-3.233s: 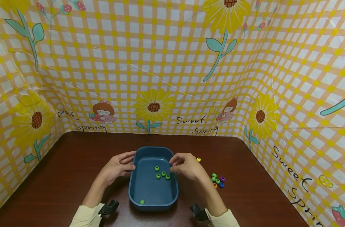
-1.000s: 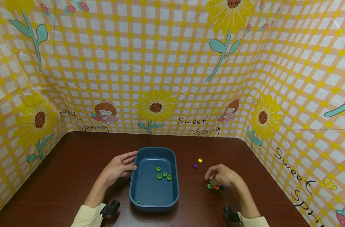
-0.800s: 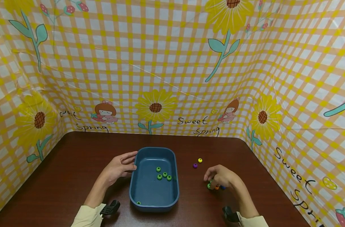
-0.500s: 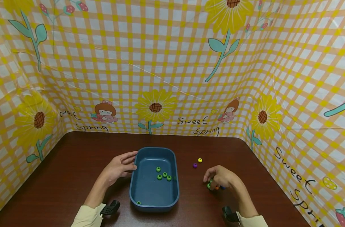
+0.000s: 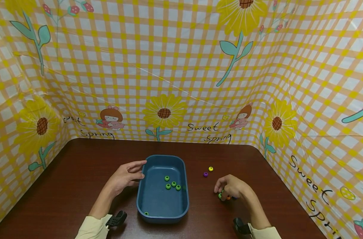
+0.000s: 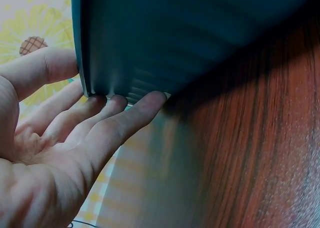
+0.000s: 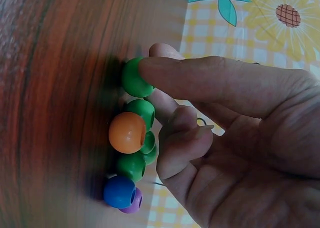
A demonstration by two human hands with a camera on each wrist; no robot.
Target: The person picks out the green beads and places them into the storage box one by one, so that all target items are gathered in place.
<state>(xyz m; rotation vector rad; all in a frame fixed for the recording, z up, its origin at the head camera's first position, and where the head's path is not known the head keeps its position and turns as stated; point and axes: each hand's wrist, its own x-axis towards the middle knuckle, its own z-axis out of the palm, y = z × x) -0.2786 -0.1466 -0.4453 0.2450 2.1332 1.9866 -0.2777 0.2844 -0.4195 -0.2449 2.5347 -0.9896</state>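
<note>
A blue tray [image 5: 161, 218] holds several green beads [image 5: 168, 186], one of them at its near left corner. The left hand [image 5: 124, 178] rests its straight fingers and thumb on the tray's left side; in the left wrist view the fingertips touch the tray's wall [image 6: 150, 38]. To the right of the tray, the right hand [image 5: 233, 186] is over a bead cluster. In the right wrist view, its thumb and a finger pinch a green bead [image 7: 135, 78]; beside it lie an orange bead [image 7: 127, 132], several green beads, a blue bead [image 7: 119, 192] and a purple bead [image 7: 132, 202].
On the brown table [image 5: 94, 159], a yellow bead [image 5: 211, 169] and a purple bead [image 5: 206, 174] lie between the tray and the right hand, farther back. A checked cloth [image 5: 169, 76] with printed flowers stands around the table's back and sides.
Since the oldest frame, the right hand has moved from the tray's right edge to the bead cluster. The near green bead in the tray has shifted slightly left. The left hand stays at the tray.
</note>
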